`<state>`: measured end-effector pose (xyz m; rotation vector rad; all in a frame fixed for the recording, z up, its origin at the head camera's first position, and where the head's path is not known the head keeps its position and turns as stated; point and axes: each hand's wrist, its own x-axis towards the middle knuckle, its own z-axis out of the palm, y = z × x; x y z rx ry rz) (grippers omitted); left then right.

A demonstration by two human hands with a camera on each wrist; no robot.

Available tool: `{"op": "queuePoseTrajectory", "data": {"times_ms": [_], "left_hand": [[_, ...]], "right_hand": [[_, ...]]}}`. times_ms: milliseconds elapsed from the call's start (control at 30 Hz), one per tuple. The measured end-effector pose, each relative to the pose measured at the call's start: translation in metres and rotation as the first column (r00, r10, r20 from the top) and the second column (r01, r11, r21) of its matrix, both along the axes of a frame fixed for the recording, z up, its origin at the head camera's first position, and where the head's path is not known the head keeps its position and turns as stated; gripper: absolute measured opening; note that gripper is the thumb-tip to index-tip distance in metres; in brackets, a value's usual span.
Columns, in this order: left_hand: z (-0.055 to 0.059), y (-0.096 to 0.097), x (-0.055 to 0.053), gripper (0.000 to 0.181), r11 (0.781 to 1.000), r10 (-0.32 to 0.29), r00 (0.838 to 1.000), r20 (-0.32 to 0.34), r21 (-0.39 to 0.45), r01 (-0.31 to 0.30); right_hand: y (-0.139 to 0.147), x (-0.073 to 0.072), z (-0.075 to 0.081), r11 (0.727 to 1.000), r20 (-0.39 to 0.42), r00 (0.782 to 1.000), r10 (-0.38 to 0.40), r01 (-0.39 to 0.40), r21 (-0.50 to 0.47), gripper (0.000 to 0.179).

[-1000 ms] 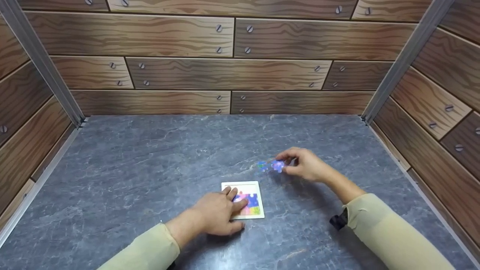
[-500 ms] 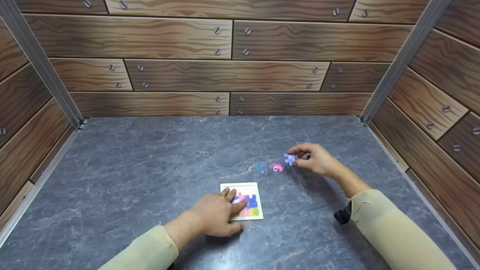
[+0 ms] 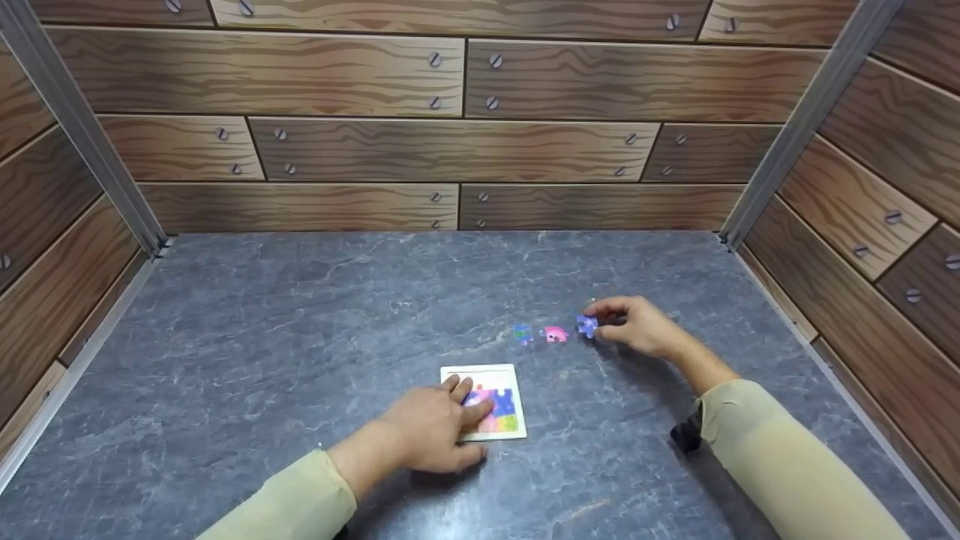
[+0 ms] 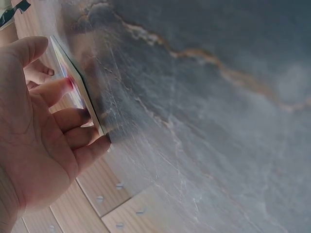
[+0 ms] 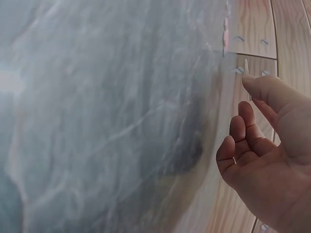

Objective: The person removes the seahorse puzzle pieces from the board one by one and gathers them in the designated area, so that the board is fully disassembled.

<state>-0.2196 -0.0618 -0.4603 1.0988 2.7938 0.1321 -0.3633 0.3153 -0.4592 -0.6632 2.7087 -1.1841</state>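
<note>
A white-framed puzzle board (image 3: 520, 405) lies on the table, partly filled with pink, blue and green-yellow pieces. My left hand (image 3: 431, 427) rests on its left side with fingertips pressing the surface, hiding part of the picture. In the left wrist view, the fingers (image 4: 80, 119) of that hand reach along the board's edge. My right hand (image 3: 634, 326) pinches a blue-purple puzzle piece (image 3: 587, 325) between thumb and fingers; in the right wrist view the piece (image 5: 247, 65) appears edge-on. Left of it on the table are a pink puzzle piece (image 3: 555, 334) and a blue-green puzzle piece (image 3: 523, 334).
The grey marbled table (image 3: 300, 337) is bounded by wood-patterned walls (image 3: 360, 150) behind and at both sides. Metal corner posts (image 3: 814, 124) stand at the back corners. Something small and pale shows just beyond my right fingertips.
My right hand has moved right with the blue-purple piece, uncovering the pink piece on the table, and has then dipped slightly toward me. My left hand stays on the board.
</note>
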Motion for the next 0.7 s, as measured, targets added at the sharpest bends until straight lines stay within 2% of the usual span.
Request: {"op": "queuePoseTrajectory", "data": {"times_ms": [200,433,700], "left_hand": [[-0.0002,-0.0002,-0.0007,0.071,1.000,-0.003,1.000,0.002,-0.012,0.003],[0.0005,-0.0002,-0.0015,0.072,1.000,-0.003,1.000,0.014,-0.030,0.004],[0.0014,0.0004,-0.0005,0.072,1.000,0.001,1.000,0.022,-0.030,-0.001]], "right_hand": [[0.0034,-0.0023,-0.0035,1.000,0.013,1.000,0.002,-0.002,-0.007,0.033],[0.0043,-0.0031,-0.0076,0.997,0.044,0.998,0.038,-0.034,-0.072,0.034],[0.0056,-0.0030,-0.0101,0.997,0.081,0.996,0.034,-0.028,-0.066,0.035]]}}
